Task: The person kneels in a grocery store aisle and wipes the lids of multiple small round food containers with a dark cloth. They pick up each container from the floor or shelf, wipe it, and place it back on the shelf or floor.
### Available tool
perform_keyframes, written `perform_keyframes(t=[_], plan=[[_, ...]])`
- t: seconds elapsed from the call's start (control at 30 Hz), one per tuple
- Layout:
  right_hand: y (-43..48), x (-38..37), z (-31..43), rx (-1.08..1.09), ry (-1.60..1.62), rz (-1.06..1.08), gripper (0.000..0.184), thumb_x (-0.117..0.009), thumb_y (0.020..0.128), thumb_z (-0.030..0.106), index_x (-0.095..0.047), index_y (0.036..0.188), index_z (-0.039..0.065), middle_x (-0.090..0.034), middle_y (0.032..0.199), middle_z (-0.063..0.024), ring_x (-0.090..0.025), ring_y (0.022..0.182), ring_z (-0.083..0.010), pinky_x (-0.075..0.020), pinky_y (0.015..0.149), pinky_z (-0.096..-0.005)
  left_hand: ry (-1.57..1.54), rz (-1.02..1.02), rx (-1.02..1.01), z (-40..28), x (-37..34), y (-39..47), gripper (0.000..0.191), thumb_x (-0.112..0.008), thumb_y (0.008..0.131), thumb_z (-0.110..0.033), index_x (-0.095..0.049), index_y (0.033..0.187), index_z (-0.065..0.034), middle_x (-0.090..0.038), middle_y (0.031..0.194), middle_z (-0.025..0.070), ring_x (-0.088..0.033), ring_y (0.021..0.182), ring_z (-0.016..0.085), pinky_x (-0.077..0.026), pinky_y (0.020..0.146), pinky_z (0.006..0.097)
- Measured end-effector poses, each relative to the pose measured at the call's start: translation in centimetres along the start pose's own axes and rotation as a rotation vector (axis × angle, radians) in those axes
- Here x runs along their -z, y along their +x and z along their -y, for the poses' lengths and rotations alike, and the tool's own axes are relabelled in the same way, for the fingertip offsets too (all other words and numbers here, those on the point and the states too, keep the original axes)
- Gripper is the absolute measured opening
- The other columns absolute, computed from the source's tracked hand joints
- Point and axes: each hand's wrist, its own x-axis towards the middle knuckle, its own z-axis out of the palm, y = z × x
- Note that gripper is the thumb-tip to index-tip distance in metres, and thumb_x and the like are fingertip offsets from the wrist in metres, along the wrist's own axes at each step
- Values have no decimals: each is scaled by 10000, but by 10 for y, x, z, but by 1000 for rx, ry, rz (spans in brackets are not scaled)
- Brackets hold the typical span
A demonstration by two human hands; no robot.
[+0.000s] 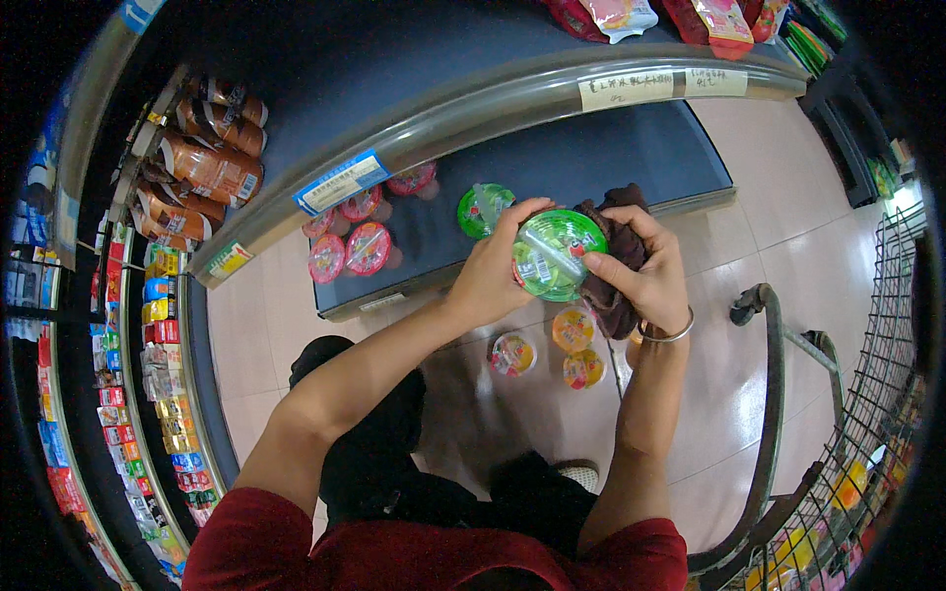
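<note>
Both hands hold a green-lidded plastic cup [554, 266] with a clear wrapped spoon or straw-like piece across its lid. My left hand [491, 273] grips its left side. My right hand [647, 273] presses the thumb on the lid and also holds a dark brown cloth [617, 299] against the cup's right side. Just beyond my left hand, another green-lidded cup [484, 209] sits on the dark lower shelf [591, 148]. Several pink-lidded cups [368, 249] stand farther left on that shelf. On the floor below my hands are several orange-lidded cups [573, 329] and a cup with a mixed-colour lid [512, 354].
An upper shelf edge [480, 122] with price labels curves above the lower shelf. Brown bottles [211, 168] lie at the left, above racks of small colourful packets [177, 414]. A wire shopping cart [872, 391] with goods stands at the right. Red packages [709, 26] lie on the upper shelf.
</note>
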Motion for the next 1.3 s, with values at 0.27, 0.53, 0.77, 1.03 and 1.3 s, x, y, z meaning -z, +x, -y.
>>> perform_keyframes(t=[0.27,0.53,0.77,1.03,1.3], plan=[[-1,1,0,-4,-75,-37,374,-844,704,120,-654,1011,23,-622,946,-37,-567,858,-112,-462,765,-267,66,-6,37,2,5,0,744,-838,662,-139,-416,1270,-70,-622,1140,163,-637,1067,334,-503,873,381],[2,3,18,253,-306,85,392,-809,712,116,-668,1057,-3,-641,935,-127,-590,868,-219,-457,787,-319,70,84,28,4,14,0,639,-836,654,-138,-529,1208,-45,-658,1069,142,-662,1011,287,-508,856,349],[5,7,19,369,-360,180,387,-786,713,116,-669,1058,-17,-636,937,-161,-605,898,-294,-470,809,-359,65,141,-37,1,17,0,582,-816,663,-126,-574,1182,-20,-660,1059,152,-663,986,318,-508,852,357],[10,9,20,428,-443,280,391,-777,718,114,-667,1071,-13,-668,995,-170,-605,933,-326,-472,838,-388,96,157,-52,7,16,-3,560,-821,663,-133,-595,1161,-13,-661,1058,161,-666,975,318,-515,852,356],[13,8,18,410,-427,314,387,-761,725,117,-665,1075,-16,-674,998,-177,-594,946,-347,-466,852,-400,127,139,-77,5,17,-4,547,-823,653,-144,-606,1136,-7,-658,1063,172,-663,971,333,-518,851,370]])
